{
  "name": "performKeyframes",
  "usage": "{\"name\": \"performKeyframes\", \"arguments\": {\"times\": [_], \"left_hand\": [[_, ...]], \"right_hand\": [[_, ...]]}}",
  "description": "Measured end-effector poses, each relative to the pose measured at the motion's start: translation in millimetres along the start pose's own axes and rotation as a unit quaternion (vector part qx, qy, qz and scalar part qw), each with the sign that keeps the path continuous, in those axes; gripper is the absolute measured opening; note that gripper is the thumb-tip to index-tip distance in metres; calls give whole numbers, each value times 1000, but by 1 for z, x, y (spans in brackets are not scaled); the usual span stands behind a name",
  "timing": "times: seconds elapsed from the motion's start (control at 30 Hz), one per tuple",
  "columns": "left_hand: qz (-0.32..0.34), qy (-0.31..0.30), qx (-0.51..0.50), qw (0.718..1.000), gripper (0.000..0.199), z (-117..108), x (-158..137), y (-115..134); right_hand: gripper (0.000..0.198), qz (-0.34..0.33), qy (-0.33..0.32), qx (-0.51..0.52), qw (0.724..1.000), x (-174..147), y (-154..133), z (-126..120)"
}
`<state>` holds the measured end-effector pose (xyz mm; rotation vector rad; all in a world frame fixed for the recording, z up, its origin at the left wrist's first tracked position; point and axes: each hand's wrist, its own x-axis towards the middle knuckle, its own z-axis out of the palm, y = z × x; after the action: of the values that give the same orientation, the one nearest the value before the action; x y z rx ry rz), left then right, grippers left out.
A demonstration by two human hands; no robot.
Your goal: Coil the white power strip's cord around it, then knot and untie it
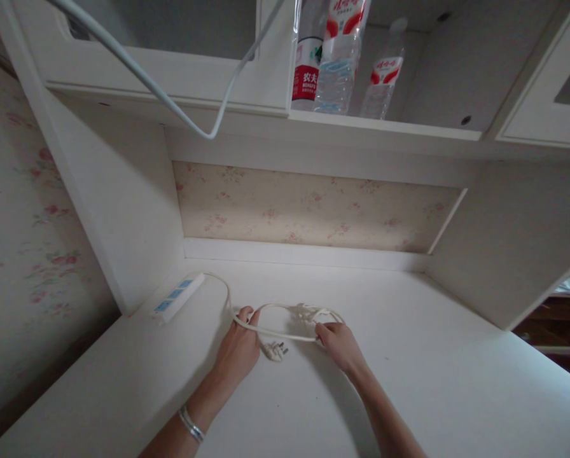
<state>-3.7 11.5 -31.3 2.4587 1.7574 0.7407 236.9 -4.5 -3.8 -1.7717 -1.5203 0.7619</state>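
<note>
A white power strip (pixel 180 298) with blue socket faces lies at the back left of the white desk. From its far end a white power cord (pixel 285 334) runs to my hands and forms loops between them. My left hand (pixel 243 340) grips the cord on the left side of the loop. Just right of that hand hangs or rests the plug (pixel 274 350), its metal prongs pointing right; I cannot tell whether it touches the desk. My right hand (pixel 337 340) is closed on the cord at the loop's right side. Behind it the cord bunches in a tangle (pixel 311 312).
Above the desk (pixel 409 394) an open shelf holds several plastic bottles (pixel 335 76). A thick white cable (pixel 170 105) hangs down in front of the upper cabinet (pixel 170 70). Side panels (pixel 509 235) stand left and right, with floral wallpaper (pixel 275 203) at the back.
</note>
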Motion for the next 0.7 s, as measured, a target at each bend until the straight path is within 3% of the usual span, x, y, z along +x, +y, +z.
{"name": "performKeyframes", "arguments": {"times": [0.07,0.13,0.23,0.3,0.4,0.47,0.53,0.63,0.7], "left_hand": [[-21,-8,6,1000,33,-9,0,3],[-35,-13,5,999,27,-17,-1,6],[-47,9,-24,999,27,-24,-4,13],[-44,29,-74,996,31,-25,-5,19],[-39,22,-244,969,34,-24,-5,28],[-90,-19,-404,910,36,-24,-4,33],[-175,-46,-544,819,39,-27,-2,35],[-269,-15,-675,687,38,-35,2,34],[-303,9,-722,622,33,-42,4,31]], "right_hand": [[37,-18,24,-103,994,-1,-1,-3],[33,-50,96,-164,981,-3,-3,-3],[25,-170,203,-207,942,-6,-4,0],[49,-232,188,-225,928,-7,-2,2],[67,-225,81,-262,935,-7,1,3],[56,-182,32,-295,937,-7,2,3],[41,-137,19,-329,934,-7,1,2],[39,-96,10,-366,926,-8,-2,0],[39,-83,8,-387,918,-9,-3,0]]}}
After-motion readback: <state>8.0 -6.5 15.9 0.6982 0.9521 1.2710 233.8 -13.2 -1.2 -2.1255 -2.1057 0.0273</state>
